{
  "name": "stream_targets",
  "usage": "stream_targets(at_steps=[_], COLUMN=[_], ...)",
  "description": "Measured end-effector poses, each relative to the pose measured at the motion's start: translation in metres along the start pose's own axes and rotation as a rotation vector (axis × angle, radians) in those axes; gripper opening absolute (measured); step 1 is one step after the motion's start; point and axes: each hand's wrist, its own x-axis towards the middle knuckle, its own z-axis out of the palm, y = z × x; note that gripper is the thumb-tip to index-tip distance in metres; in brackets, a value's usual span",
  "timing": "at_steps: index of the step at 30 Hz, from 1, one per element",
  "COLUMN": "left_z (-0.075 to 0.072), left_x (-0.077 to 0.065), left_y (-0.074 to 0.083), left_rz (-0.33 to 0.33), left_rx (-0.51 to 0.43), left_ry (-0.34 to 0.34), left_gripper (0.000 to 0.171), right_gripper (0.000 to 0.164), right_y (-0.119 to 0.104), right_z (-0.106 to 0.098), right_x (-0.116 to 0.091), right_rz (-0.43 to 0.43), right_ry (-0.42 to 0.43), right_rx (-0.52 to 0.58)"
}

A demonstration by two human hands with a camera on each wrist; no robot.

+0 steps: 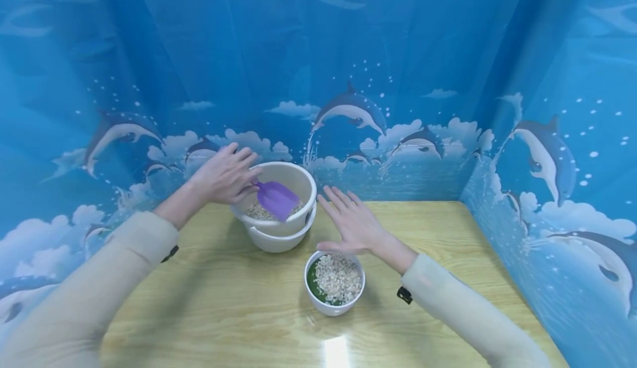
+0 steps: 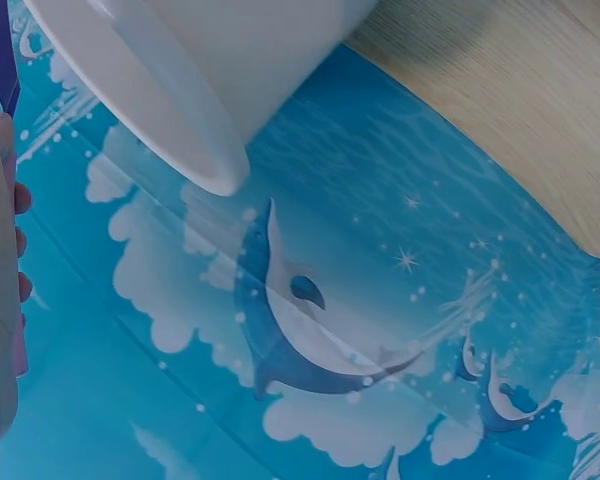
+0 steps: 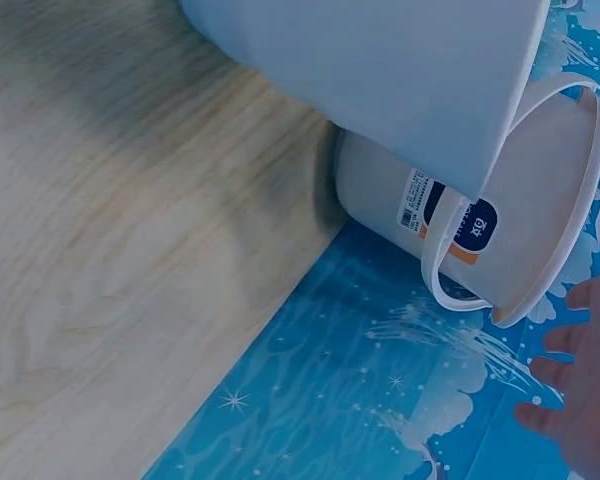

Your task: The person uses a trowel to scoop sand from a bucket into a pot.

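Note:
My left hand (image 1: 228,177) grips the handle of a purple scoop (image 1: 277,199) over the white bucket (image 1: 307,191). Inside the bucket lie pale, grain-like bits (image 1: 259,211), with the scoop's blade above them. In the left wrist view, the fingers (image 2: 22,240) wrap the scoop's handle beside the bucket's rim. My right hand (image 1: 355,224) is spread with straight fingers, its thumb close over the far rim of a small white bowl (image 1: 332,308). Similar pale bits (image 1: 338,279) heap inside that bowl, beside a strip of its green inner wall (image 1: 312,279).
A wood-grain table (image 1: 209,301) carries both containers. Blue dolphin-print sheeting (image 1: 318,69) walls the back and both sides, close behind the bucket. The bucket's white carrying handle (image 3: 442,255) hangs down across its labelled side in the right wrist view.

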Motion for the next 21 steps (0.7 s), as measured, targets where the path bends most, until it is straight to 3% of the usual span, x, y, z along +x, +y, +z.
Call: stream_targets(at_steps=[5,12,21], left_z=[0.006,0.015,0.023], left_x=[-0.003,-0.004,-0.001], left_y=[-0.007,-0.015,-0.02], left_rz=[-0.026,-0.05,-0.053], left_rx=[0.02,0.042,0.074], left_ry=[-0.02,-0.067,-0.103], left_gripper=[0.042,0.04,0.04], right_gripper=[0.13,0.114,0.111], right_y=[-0.003,-0.005,-0.006], right_z=[-0.003,-0.002,0.0], right_x=[0.014,0.033,0.053], right_rz=[0.021,0.052,0.084], right_ry=[-0.018,-0.029,-0.033], right_rx=[-0.014,-0.034,-0.063])
